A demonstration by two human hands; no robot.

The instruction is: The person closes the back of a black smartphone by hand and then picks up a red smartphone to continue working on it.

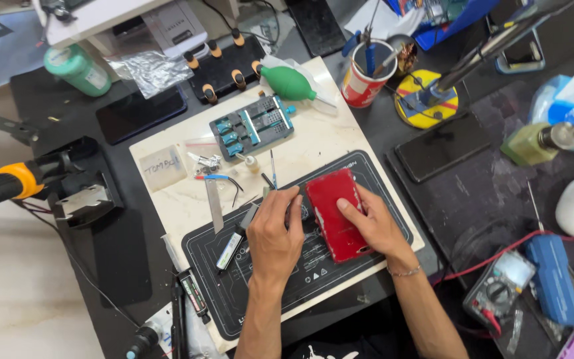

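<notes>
A green air blower (288,82), a red cup (360,84) and a multimeter (501,288) were seen on the worktop (473,193).

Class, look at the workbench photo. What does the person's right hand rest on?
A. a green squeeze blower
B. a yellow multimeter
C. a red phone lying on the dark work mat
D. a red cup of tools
C: the right hand lies with its fingers flat on the red phone, which sits on the dark work mat, while the left hand rests at the phone's left edge.
</notes>
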